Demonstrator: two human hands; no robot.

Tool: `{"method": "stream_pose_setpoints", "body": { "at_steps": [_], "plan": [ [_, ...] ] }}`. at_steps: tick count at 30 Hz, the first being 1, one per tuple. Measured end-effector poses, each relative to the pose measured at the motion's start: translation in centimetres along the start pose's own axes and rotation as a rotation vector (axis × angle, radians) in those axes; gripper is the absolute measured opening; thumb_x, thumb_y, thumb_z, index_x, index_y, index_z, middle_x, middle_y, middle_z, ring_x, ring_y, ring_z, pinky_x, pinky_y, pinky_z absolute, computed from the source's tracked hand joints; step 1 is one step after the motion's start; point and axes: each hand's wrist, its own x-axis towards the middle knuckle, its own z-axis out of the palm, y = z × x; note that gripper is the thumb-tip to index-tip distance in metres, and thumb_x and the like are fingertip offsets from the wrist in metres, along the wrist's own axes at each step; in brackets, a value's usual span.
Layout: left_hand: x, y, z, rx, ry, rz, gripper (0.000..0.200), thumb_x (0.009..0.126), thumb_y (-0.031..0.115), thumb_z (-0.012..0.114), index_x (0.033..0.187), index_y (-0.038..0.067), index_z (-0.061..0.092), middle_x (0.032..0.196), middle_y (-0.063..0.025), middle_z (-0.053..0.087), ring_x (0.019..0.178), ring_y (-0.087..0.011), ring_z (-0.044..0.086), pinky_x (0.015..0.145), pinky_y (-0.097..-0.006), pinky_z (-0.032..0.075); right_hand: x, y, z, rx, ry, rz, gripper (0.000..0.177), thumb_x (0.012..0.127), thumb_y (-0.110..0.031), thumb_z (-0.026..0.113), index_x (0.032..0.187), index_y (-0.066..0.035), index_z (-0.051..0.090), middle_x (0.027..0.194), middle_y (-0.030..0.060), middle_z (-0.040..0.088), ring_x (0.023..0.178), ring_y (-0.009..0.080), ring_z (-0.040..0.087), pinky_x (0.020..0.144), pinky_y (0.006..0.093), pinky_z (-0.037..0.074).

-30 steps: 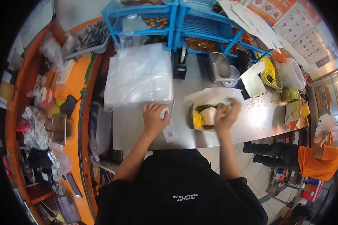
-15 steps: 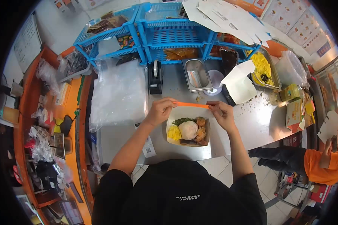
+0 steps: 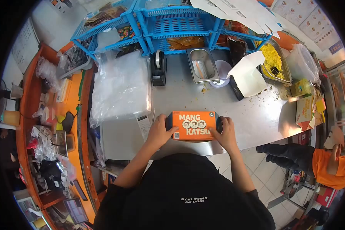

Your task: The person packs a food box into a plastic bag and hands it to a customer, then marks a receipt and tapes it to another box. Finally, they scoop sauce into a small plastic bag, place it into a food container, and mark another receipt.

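An orange takeout box (image 3: 191,122) with "MANG KATSU" printed on its lid lies on the steel counter in front of me. Its lid is down and hides the food inside. My left hand (image 3: 160,129) is wrapped round the left side, thumb on the lid's lower left corner. On the opposite side my right hand (image 3: 225,133) grips the box, its thumb pressing the lid near the right edge. A paper slip (image 3: 144,126) lies left of my left hand. Beyond the box stand a tape dispenser (image 3: 158,69) and a steel pan (image 3: 202,67).
Clear plastic bags (image 3: 120,90) are stacked at the left. Blue baskets (image 3: 176,28) line the back. An open white box (image 3: 249,78) stands at right, near a tray of yellow food (image 3: 272,61). A person in an orange shirt (image 3: 331,166) is at far right.
The box's orange lid has come down over the rice and other food. Both hands have moved from the raised lid edge towards me, onto the box's sides.
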Motion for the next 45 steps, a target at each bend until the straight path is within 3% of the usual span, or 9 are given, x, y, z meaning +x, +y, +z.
{"method": "stream_pose_setpoints", "body": {
  "at_steps": [5, 8, 15, 17, 29, 32, 36, 39, 45],
  "plan": [
    [0.6, 0.8, -1.5, -0.290, -0.070, -0.175, 0.042, 0.078, 0.033, 0.070, 0.085, -0.005, 0.055, 0.087, -0.0173, 0.063, 0.070, -0.0272, 0.061, 0.065, -0.0369, 0.048, 0.0, -0.5, 0.6, 0.295, -0.045, 0.262, 0.055, 0.074, -0.031, 0.073, 0.106, 0.010, 0.056, 0.094, 0.0216, 0.062, 0.084, 0.0329, 0.062, 0.076, 0.0378, 0.049],
    [1.0, 0.8, -2.6, -0.558, -0.397, -0.403, 0.058, 0.082, 0.043, 0.062, 0.104, -0.010, 0.054, 0.124, -0.0309, 0.046, 0.112, -0.0376, 0.052, 0.091, -0.0427, 0.042, 0.6, -2.6, -1.6, 0.270, -0.186, 0.348, 0.053, 0.077, -0.032, 0.070, 0.102, 0.012, 0.057, 0.087, 0.0217, 0.065, 0.075, 0.0309, 0.064, 0.071, 0.0367, 0.049],
    [-2.0, -0.5, 0.6, -0.454, -0.267, -0.120, 0.056, 0.094, 0.034, 0.044, 0.137, 0.000, 0.035, 0.149, -0.0277, 0.000, 0.139, -0.0390, -0.006, 0.113, -0.0423, 0.009, -2.7, 0.0, 1.8, 0.552, -0.226, 0.090, 0.063, 0.085, -0.022, 0.062, 0.137, 0.000, 0.034, 0.124, 0.0316, 0.048, 0.102, 0.0362, 0.059, 0.088, 0.0359, 0.046],
    [-3.0, -1.3, 0.5, -0.444, -0.172, 0.484, 0.048, 0.089, 0.019, 0.055, 0.134, 0.008, 0.044, 0.150, -0.0208, 0.013, 0.139, -0.0405, 0.002, 0.112, -0.0462, 0.015, -3.5, -0.9, 0.2, 0.237, -0.132, -0.220, 0.057, 0.082, -0.012, 0.065, 0.133, -0.003, 0.042, 0.132, 0.0302, 0.041, 0.105, 0.0373, 0.058, 0.090, 0.0371, 0.047],
    [-1.6, 1.4, 2.2, 0.017, 0.146, 0.665, 0.027, 0.076, 0.032, 0.069, 0.086, 0.007, 0.063, 0.131, -0.0121, 0.050, 0.126, -0.0372, 0.039, 0.106, -0.0462, 0.031, -1.0, -3.0, 0.6, -0.112, -0.046, -0.418, 0.025, 0.073, -0.017, 0.071, 0.095, -0.003, 0.070, 0.132, 0.0233, 0.045, 0.123, 0.0487, 0.034, 0.098, 0.0490, 0.036],
    [-0.5, 0.7, 4.0, -0.025, 0.037, 0.858, 0.022, 0.077, 0.026, 0.068, 0.081, 0.006, 0.060, 0.125, -0.0115, 0.055, 0.119, -0.0298, 0.048, 0.103, -0.0427, 0.036, 5.8, -6.3, 3.7, 0.004, -0.039, -0.530, 0.019, 0.077, -0.018, 0.069, 0.081, 0.000, 0.067, 0.114, 0.0180, 0.055, 0.112, 0.0342, 0.050, 0.086, 0.0415, 0.045],
    [-0.7, -0.9, 3.4, -0.194, 0.105, 0.825, 0.015, 0.078, 0.018, 0.067, 0.077, 0.006, 0.059, 0.115, -0.0090, 0.061, 0.114, -0.0260, 0.054, 0.099, -0.0391, 0.042, 16.1, -11.9, 13.1, 0.884, -0.093, 0.088, 0.029, 0.083, -0.028, 0.068, 0.090, 0.000, 0.066, 0.096, 0.0080, 0.062, 0.086, 0.0129, 0.057, 0.056, 0.0240, 0.047],
    [-0.6, -1.4, 2.2, -0.237, 0.117, 0.793, 0.016, 0.075, 0.015, 0.069, 0.073, 0.006, 0.057, 0.107, -0.0071, 0.063, 0.112, -0.0255, 0.055, 0.097, -0.0377, 0.045, 21.1, -14.9, 15.9, 0.842, -0.277, 0.396, 0.028, 0.083, -0.027, 0.067, 0.098, -0.003, 0.065, 0.080, 0.0004, 0.061, 0.072, 0.0099, 0.054, 0.061, 0.0242, 0.041],
    [-0.4, -1.2, 1.6, -0.364, 0.141, 0.812, 0.017, 0.070, 0.011, 0.073, 0.068, 0.006, 0.056, 0.092, -0.0061, 0.063, 0.096, -0.0235, 0.062, 0.088, -0.0355, 0.050, 18.7, -13.3, 20.1, 1.029, -0.045, 0.244, 0.025, 0.081, -0.027, 0.070, 0.079, -0.003, 0.069, 0.064, 0.0017, 0.061, 0.058, 0.0115, 0.051, 0.055, 0.0277, 0.041]
  ]
}}
